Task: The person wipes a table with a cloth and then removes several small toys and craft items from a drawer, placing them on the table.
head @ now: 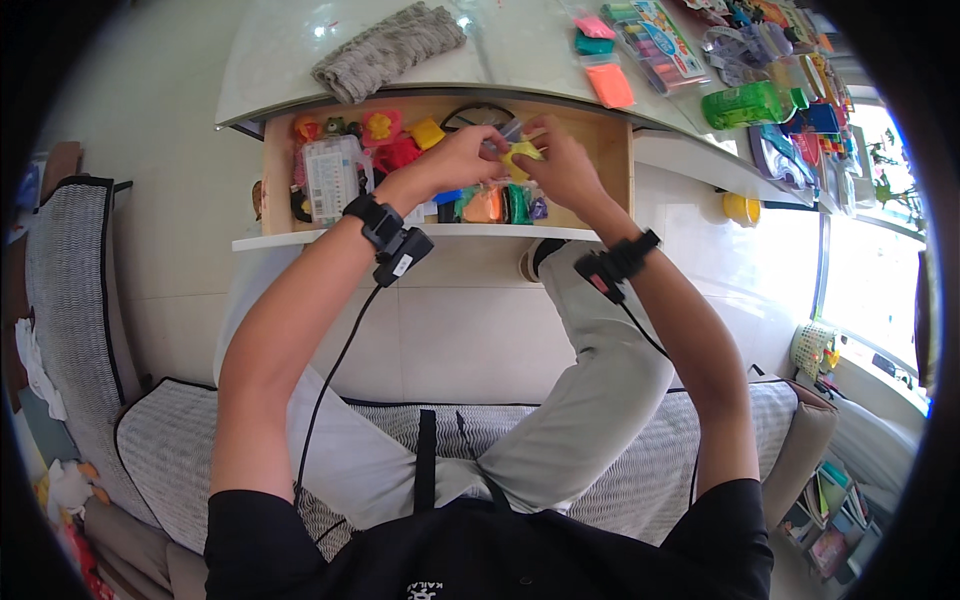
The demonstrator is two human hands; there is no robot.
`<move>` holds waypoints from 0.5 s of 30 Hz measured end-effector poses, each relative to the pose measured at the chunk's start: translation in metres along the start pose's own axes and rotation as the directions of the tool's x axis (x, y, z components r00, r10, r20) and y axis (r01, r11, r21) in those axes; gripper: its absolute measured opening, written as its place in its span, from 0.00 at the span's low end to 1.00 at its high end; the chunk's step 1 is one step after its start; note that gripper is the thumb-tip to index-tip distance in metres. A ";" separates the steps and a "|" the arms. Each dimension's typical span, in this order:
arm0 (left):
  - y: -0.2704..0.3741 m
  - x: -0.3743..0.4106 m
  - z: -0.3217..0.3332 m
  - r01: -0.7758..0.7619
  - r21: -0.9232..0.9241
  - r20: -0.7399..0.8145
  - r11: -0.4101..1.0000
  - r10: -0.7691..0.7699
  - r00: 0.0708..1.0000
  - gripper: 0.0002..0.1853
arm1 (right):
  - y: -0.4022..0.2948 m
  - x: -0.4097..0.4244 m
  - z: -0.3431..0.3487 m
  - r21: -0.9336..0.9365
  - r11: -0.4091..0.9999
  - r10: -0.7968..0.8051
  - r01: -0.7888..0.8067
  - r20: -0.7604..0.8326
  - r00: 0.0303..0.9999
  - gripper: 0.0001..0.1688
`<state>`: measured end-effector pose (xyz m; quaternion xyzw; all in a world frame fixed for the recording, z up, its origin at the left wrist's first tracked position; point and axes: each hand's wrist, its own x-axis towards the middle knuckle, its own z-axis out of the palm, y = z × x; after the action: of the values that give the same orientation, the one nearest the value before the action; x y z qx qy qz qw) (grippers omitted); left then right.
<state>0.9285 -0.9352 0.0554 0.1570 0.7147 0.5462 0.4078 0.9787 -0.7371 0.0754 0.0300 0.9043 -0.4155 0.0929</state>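
Observation:
Over the open wooden drawer (616, 154), both hands meet at a small clear bag of yellow modelling clay (523, 159). My right hand (568, 166) grips the yellow bag from the right, thumb and fingers around it. At its left side, my left hand (466, 156) has its fingertips on the bag's clear plastic; my fingers partly hide the contact. Beneath my hands, bags of orange clay (482, 205) and green clay (519, 204) lie along the drawer's front. A clear plastic case with a printed label (330, 180) rests at the left, near a yellow packet (426, 133) and a red item (396, 155).
On the glossy tabletop (517, 45) lie a folded grey towel (390, 49), bags of pink and orange clay (610, 82), a marker set (664, 49) and a green bottle (746, 105). The white drawer front (450, 234) stands above my knees. A woven-covered sofa (172, 442) is beneath me.

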 end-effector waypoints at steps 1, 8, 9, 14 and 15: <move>0.009 -0.004 -0.002 -0.062 -0.068 0.025 0.996 0.064 0.998 0.20 | -0.006 -0.005 -0.010 0.071 0.997 -0.027 0.030 -0.035 0.999 0.24; 0.096 0.034 0.011 -0.456 -0.221 -0.085 0.862 0.448 0.890 0.16 | -0.011 0.011 -0.102 0.111 0.979 -0.106 0.170 -0.433 0.895 0.24; 0.108 0.050 0.013 -0.496 -0.206 -0.115 0.844 0.482 0.869 0.15 | -0.008 0.024 -0.115 0.149 0.978 -0.059 0.146 -0.474 0.879 0.25; 0.110 0.122 -0.012 -0.502 0.232 -0.375 0.833 0.553 0.744 0.21 | -0.006 0.090 -0.111 0.271 0.957 0.063 0.108 -0.553 0.830 0.19; 0.115 0.124 -0.003 -0.508 0.364 -0.400 0.781 0.623 0.672 0.21 | 0.000 0.086 -0.118 0.143 0.988 0.040 0.057 -0.599 0.800 0.18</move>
<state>0.8240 -0.8129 0.1089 0.2694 0.7662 0.5834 -0.0023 0.8777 -0.6504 0.1341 0.1628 0.8526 -0.4535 -0.2024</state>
